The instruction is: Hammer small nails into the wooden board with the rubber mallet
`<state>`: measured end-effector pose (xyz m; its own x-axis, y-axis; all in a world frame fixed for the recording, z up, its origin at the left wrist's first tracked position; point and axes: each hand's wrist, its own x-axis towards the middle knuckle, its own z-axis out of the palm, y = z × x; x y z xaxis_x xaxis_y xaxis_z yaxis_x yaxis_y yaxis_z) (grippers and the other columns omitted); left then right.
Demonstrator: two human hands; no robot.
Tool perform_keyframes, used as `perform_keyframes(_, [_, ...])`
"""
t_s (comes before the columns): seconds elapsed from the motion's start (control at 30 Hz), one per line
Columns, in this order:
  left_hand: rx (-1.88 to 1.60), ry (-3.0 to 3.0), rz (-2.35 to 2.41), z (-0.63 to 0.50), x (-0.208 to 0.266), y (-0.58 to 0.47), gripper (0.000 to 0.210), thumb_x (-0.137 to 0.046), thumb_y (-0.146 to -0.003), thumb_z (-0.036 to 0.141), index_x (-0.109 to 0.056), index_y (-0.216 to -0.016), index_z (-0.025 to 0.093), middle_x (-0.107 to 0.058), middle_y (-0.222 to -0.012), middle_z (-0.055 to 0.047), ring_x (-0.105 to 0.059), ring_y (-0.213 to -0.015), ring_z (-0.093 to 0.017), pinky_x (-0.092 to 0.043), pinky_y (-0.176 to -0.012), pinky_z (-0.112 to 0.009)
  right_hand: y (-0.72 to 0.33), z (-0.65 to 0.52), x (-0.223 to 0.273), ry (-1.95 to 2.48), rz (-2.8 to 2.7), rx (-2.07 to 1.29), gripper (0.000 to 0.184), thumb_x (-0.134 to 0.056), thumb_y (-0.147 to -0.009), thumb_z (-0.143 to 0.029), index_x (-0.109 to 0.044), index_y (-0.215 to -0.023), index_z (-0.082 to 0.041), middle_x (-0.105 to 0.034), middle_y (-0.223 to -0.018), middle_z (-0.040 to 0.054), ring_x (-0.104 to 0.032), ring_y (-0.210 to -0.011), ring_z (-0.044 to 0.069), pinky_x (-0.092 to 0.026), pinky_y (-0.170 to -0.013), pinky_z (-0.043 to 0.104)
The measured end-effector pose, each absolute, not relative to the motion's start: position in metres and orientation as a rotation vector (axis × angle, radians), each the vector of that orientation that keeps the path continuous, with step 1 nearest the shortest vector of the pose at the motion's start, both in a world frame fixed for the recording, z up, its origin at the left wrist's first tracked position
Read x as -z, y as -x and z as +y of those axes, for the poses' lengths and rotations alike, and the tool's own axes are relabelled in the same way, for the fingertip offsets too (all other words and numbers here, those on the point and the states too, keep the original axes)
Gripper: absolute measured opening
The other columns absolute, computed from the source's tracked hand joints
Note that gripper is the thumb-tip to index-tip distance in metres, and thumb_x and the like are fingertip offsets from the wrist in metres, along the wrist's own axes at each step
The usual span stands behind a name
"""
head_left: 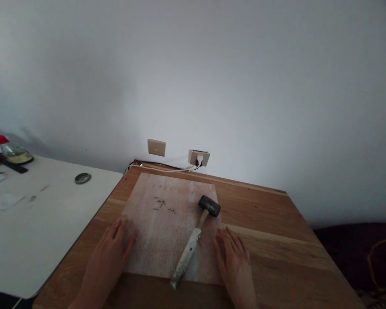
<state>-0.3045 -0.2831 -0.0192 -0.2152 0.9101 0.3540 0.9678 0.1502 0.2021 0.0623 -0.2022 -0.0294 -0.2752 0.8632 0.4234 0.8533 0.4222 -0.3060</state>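
Observation:
My left hand (111,251) lies flat, palm down, on the left edge of a pale wooden board (167,240), fingers slightly apart. Palm down as well, my right hand (234,262) rests at the board's right edge, holding nothing. Between them lies a mallet (196,234) with a black rubber head and a worn, paint-stained handle, set diagonally on the board. Its handle end points toward me. A few small nails (162,204) lie scattered on the far part of the board.
The board sits on a wooden table (270,227) against a white wall with two sockets (198,157) and cables. A white table (35,223) at the left carries a round lid (82,178), a bottle (13,150) and small items.

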Motion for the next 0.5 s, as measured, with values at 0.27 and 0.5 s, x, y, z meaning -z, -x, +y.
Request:
perform_keyframes(0.27, [0.523, 2.127, -2.115, -0.255, 0.009, 0.239, 0.032, -0.044, -0.100, 0.032, -0.069, -0.117, 0.021, -0.072, -0.114, -0.014, -0.067, -0.105, -0.033, -0.054, -0.095, -0.053, -0.099, -0.221, 0.022, 1.748, -1.862, -0.247, 0.062, -0.048, -0.101, -0.063, -0.062, -0.140, -0.017, -0.076, -0.114, 0.0172, -0.075, -0.097, 0.035, -0.059, -0.082, 0.046])
perform_keyframes(0.5, [0.523, 2.472, -1.971, -0.195, -0.007, 0.181, 0.032, -0.049, -0.097, 0.021, -0.065, -0.125, 0.019, -0.068, -0.126, -0.014, -0.063, -0.117, -0.030, -0.053, -0.098, -0.047, -0.096, -0.217, 0.006, 1.725, -1.464, -0.684, 0.074, -0.062, -0.084, -0.043, -0.048, -0.154, -0.022, -0.078, -0.106, 0.0133, -0.077, -0.076, 0.031, -0.060, -0.063, 0.041])
